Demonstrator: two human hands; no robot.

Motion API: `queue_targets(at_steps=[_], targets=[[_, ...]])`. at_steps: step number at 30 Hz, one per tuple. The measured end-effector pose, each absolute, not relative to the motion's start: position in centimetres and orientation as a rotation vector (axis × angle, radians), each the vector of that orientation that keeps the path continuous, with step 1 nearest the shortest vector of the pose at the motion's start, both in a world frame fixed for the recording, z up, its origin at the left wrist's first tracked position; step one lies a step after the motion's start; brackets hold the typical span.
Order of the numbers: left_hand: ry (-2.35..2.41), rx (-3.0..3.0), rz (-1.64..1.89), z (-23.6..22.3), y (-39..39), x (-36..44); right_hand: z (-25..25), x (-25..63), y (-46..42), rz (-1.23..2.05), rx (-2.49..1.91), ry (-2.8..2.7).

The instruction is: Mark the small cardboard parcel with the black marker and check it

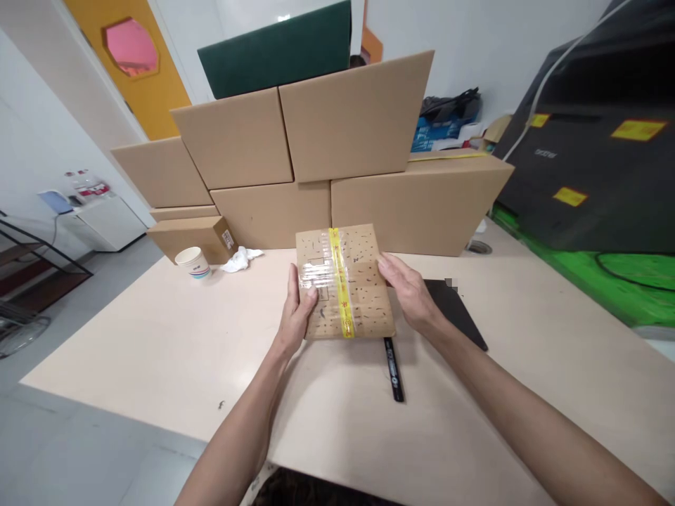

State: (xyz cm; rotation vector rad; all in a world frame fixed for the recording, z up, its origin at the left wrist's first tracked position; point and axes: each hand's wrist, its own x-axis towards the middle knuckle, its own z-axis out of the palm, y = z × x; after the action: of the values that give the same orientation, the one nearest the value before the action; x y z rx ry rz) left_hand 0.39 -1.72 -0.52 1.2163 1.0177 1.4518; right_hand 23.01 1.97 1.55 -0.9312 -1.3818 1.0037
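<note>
A flat cardboard box (369,281), marked with many small dark dashes, is held tilted above the table between my two hands. Yellow printed tape and clear tape run down its face. My left hand (296,316) grips the left edge, thumb on the front face. At the right edge, my right hand (408,288) presses with its fingers along the side. Below the box's lower right corner lies a black marker-like stick (393,372) with pale lettering. A thin black flat panel (456,309) rests on the table behind my right wrist, partly hidden by it.
Several large cardboard boxes (363,119) are stacked along the table's back, with a dark green box (279,53) on top. A paper cup (193,263) and crumpled tissue (240,260) stand at the back left of the table (158,337). Black equipment (595,161) stands at right.
</note>
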Motion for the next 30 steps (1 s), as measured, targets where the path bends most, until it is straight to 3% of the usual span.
queue_targets(at_steps=[9,16,22,30], targets=[[0.818,0.946,1.332,0.0,-1.1,0.3,1.5,22.7,2.2,1.220,-0.931,-1.207],[0.723,0.533,1.151,0.3,-0.8,-0.6,3.8,23.6,0.8,1.035,-0.818,-1.257],[0.670,0.516,1.163,-0.2,-0.9,-0.5,4.1,24.5,1.5,0.843,-0.800,-1.171],[0.555,0.384,1.021,-0.3,-2.0,-0.1,2.4,25.5,4.2,1.218,-0.685,-0.847]])
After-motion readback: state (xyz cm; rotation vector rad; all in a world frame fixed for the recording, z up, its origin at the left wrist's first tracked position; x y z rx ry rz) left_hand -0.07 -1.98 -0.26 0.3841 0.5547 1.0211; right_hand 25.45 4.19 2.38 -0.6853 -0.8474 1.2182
